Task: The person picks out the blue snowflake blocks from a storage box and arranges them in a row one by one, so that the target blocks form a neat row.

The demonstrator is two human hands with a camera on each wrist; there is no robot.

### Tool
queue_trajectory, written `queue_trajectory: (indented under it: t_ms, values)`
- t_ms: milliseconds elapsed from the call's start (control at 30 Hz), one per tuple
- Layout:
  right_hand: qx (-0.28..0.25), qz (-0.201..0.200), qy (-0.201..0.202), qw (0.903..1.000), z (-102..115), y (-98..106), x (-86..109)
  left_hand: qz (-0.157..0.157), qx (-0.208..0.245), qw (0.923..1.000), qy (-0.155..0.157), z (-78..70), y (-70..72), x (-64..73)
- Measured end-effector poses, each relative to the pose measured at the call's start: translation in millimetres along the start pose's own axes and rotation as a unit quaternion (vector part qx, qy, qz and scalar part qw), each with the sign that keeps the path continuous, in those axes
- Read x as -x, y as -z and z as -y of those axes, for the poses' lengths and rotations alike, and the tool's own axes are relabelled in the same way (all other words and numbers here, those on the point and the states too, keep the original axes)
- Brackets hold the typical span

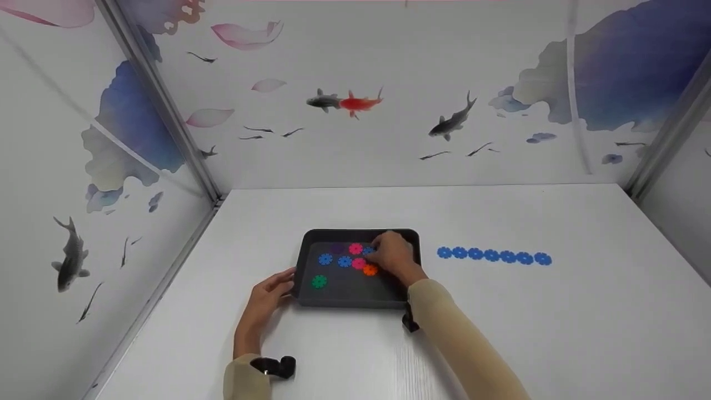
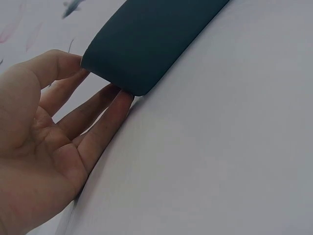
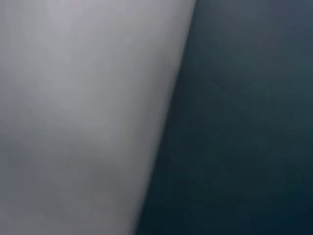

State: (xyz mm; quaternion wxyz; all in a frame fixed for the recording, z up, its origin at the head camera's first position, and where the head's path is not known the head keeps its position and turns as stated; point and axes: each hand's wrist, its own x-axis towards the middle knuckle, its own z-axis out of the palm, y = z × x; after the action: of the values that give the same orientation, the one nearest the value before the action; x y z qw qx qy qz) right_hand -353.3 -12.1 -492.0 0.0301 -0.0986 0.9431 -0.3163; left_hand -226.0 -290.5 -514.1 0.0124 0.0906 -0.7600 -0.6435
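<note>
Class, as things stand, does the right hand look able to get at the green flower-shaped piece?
Probably yes: the right hand reaches into the tray, and the green piece lies apart in it, with nothing covering it.

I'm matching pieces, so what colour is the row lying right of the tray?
The row of discs is blue; it shows best in the head view.

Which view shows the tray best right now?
Head view: it shows most of the tray, inside and rim, with the right hand covering part. The left wrist view shows only an outer corner, touched by the left hand; the right wrist view, just a blurred dark stretch.
</note>
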Motion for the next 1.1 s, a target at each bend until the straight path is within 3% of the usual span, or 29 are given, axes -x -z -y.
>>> queue_trajectory:
  t_ms: [333,567,1100]
  values:
    - [0.054,-0.026,0.043,0.9973,-2.6,-1.5,2.3,0.005,0.003,1.0000,0.000,0.0,-1.3,0.0]
    - [0.074,-0.019,0.053,0.9956,-0.9,0.1,4.6,0.002,-0.004,1.0000,-0.001,-0.5,-1.7,1.0]
    - [0.055,-0.056,0.087,0.9932,-2.0,29.2,4.7,-0.006,-0.001,1.0000,0.001,-1.5,-0.2,2.5]
